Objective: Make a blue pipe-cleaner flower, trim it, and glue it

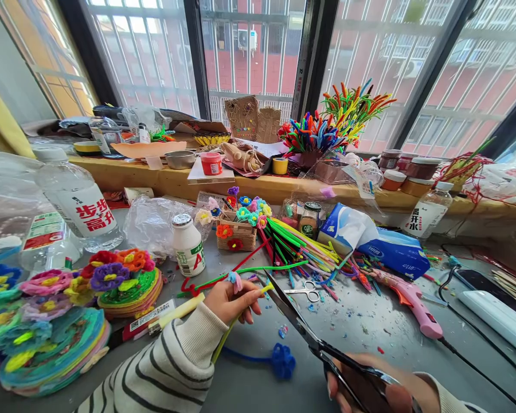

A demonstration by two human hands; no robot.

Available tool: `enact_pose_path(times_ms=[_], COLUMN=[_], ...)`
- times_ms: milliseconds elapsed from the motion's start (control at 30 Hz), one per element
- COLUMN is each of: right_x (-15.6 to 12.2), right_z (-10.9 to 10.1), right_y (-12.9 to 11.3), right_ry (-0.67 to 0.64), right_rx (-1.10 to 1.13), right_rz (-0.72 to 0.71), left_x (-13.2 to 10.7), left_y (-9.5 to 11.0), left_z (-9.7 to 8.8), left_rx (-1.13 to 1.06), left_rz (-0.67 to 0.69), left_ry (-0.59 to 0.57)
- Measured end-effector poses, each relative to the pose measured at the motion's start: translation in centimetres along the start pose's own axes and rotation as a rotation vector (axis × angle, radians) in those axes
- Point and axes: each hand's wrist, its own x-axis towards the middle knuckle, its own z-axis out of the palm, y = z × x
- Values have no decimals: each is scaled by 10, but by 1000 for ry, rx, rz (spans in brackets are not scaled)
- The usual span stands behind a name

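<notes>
My left hand [230, 301] pinches a yellow pipe cleaner [265, 288] close to its tip, and the rest of its length hangs down past the wrist. A pink and light-blue fuzzy piece sits at the fingers. My right hand [370, 381] is wrapped round the dark handles of large scissors [303, 326]. Their blades are slightly apart and reach the yellow tip; whether they touch it I cannot tell. Below the blades lies a blue pipe-cleaner flower [282, 361] on a blue stem. Small white-handled scissors [312, 293] rest just behind the large pair.
Pipe-cleaner flowers on round bases [54, 350] stand at left, near a white bottle [188, 244]. Behind my hands are a flower basket [236, 234] and a bundle of pipe cleaners [296, 241]. A pink glue gun [413, 304] with a cord lies right. Scraps dot the grey table.
</notes>
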Motion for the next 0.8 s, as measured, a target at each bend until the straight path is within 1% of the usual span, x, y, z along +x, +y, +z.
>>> enact_pose_path(times_ms=[233,400,500,633,800], right_x=[3,10,14,15,13], right_z=[2,9,9,5,4], right_y=[5,8,14,21,19], right_ry=[-36,19,37,-1,-41], right_rx=[21,53,60,69,96], right_rz=[-33,-48,-62,-63,-62], left_x=[-2,-1,0,1,0], left_y=[-1,-6,-8,-7,-6], left_z=[5,6,5,4,6], left_rx=[41,26,23,19,17], left_rz=[15,16,21,27,41], left_ry=[-63,-94,-93,-88,-51])
